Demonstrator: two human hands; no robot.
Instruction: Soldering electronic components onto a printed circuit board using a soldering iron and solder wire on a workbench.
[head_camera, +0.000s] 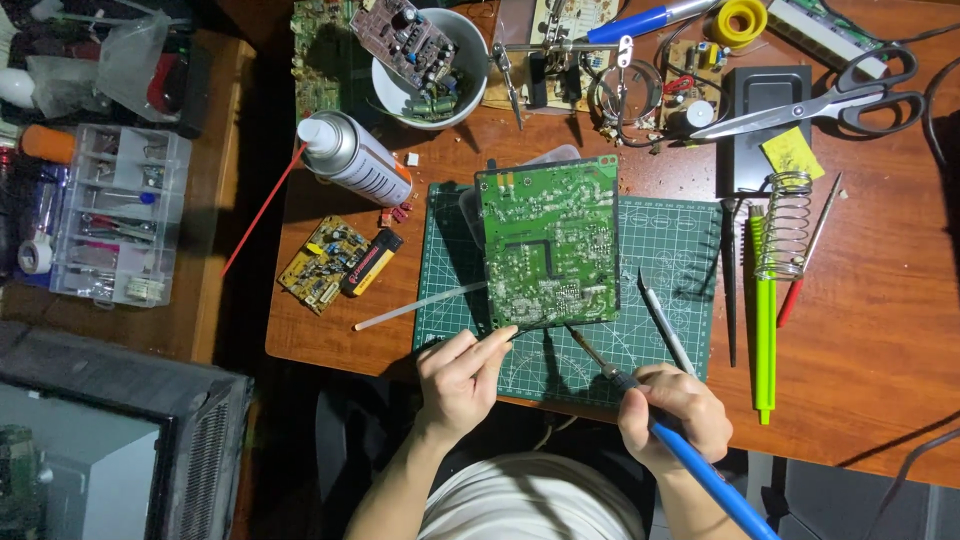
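Note:
A green circuit board (550, 240) stands tilted on a green cutting mat (670, 250), solder side facing me. My left hand (462, 375) pinches the board's lower left corner with its fingertips. My right hand (675, 415) grips a blue-handled soldering iron (700, 470); its metal tip points up and left to the board's lower edge. A thin white stick (420, 305) lies across the mat's left edge, beside my left hand.
Grey tweezers (665, 325), a green pen (764, 330), a coiled iron stand (785, 225) and scissors (820, 100) lie to the right. A spray can (355, 158), a yellow board (322, 262), a white bowl (470, 95) and a parts organiser (115, 215) sit left and behind.

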